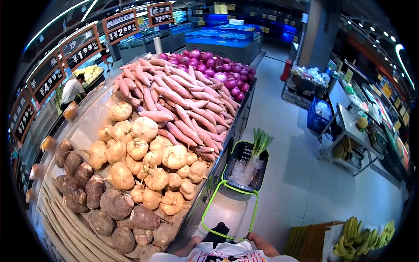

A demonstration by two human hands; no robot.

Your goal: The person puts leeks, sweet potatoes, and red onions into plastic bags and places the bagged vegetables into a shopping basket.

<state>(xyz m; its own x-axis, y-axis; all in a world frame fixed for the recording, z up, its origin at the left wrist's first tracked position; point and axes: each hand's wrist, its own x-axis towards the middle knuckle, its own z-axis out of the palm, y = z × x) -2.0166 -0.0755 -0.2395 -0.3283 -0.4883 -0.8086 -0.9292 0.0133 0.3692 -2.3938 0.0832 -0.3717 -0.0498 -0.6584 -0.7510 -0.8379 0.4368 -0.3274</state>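
Observation:
At the bottom edge, my left hand (194,243) is beside the produce stand, its fingers too small and hidden to make out. My right hand (257,239) is close to the lower right corner of a green pull handle (205,212); whether it grips the handle cannot be made out. The handle belongs to a dark shopping basket (260,177) on the floor in front of me. Inside it lie a bunch of leeks or large green onions (261,143) and a clear plastic bag (242,173).
On the stand at left are sweet potatoes (174,91), pale round jicamas (144,127), taros (117,203), long yams (65,222) and red onions (209,63). Bananas (349,238) are at lower right. A metal table (349,124) and a blue crate (317,120) line the aisle. A person (72,91) bends at far left.

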